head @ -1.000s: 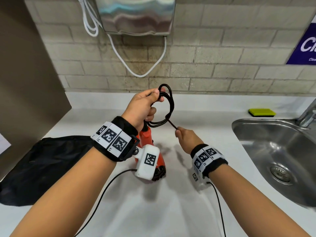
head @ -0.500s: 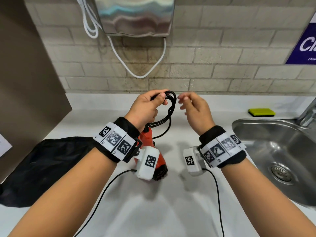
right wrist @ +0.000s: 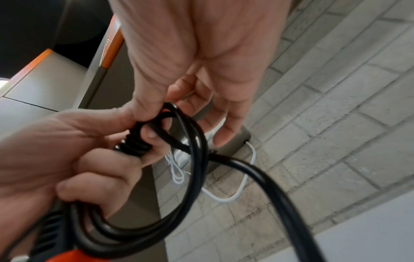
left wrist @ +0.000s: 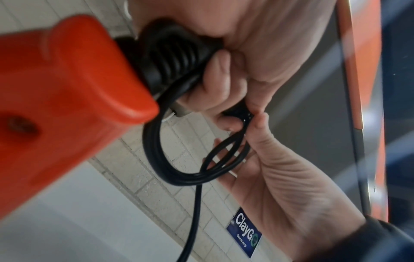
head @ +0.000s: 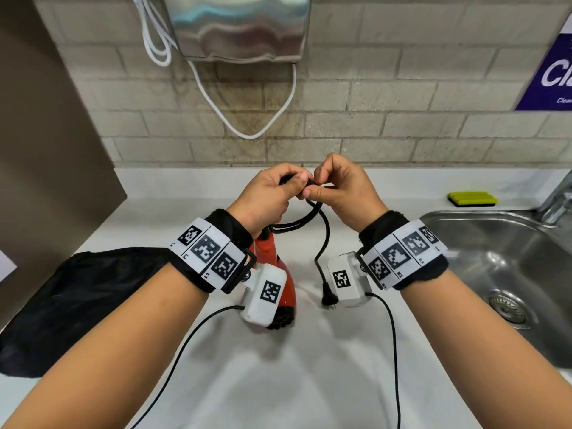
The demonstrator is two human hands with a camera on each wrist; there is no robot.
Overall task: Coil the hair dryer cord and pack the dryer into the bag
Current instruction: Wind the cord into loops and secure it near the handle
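Orange plastic hair dryer (head: 272, 267) hangs nose-down above white counter (head: 278, 382) — left hand (head: 266, 196) clenched on coiled black cord (head: 312, 212), right hand (head: 343, 190) pinching newest loop against it. Step: coiling. Next: gather short plug tail (head: 328, 297), then floppy black fabric bag (head: 77, 298).

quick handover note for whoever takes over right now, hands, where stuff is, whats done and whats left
Left hand: grips the coiled loops of the black cord at the top of the orange hair dryer, which hangs below it.
Right hand: pinches the cord at the top of the coil, right against the left grip.
Loose tail and plug hang down beside the dryer.
Black bag lies on the counter to the left; the dryer is not in it.
Done: several loops coiled.
Left: coil the remaining tail, then pack the dryer into the bag.
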